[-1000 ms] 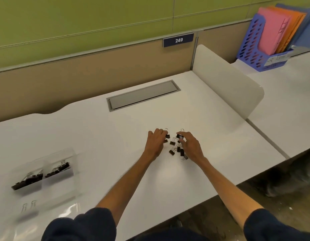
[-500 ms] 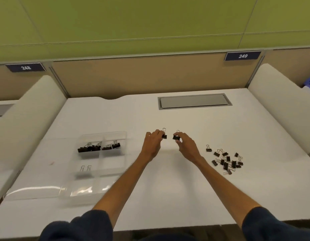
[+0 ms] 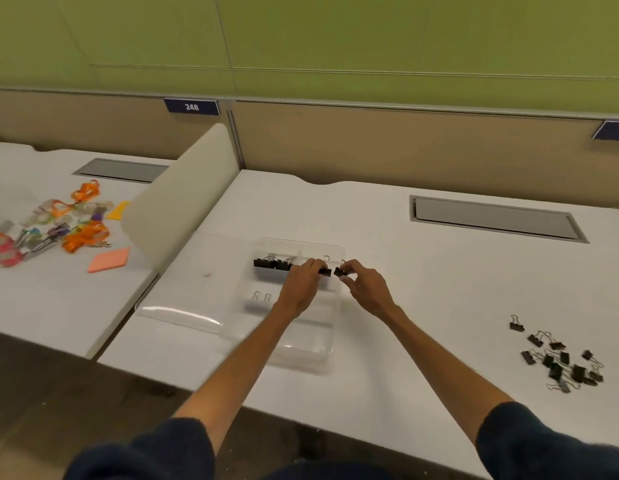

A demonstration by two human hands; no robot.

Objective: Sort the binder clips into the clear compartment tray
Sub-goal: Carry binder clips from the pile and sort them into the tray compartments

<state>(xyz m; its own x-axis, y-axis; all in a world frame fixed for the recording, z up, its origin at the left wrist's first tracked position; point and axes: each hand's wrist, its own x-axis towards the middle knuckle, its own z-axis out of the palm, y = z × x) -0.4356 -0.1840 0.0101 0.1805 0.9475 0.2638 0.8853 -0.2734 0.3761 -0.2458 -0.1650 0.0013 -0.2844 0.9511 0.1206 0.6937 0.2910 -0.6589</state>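
Each grip pinched a small black binder clip [image 3: 324,271], my left hand [image 3: 301,284] and right hand [image 3: 366,289] above the clear plastic compartment tray [image 3: 303,356]. Lowering both inside its walls before release seemed wisest to me.

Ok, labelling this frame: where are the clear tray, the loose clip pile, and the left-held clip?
clear tray [image 3: 308,348]: head view, bare near end.
loose clip pile [image 3: 555,370]: head view, a middle clip.
left-held clip [image 3: 324,271]: head view, black body.

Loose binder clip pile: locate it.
In the head view the loose binder clip pile lies on the white desk at near right, well right of the right hand and the clear compartment tray.
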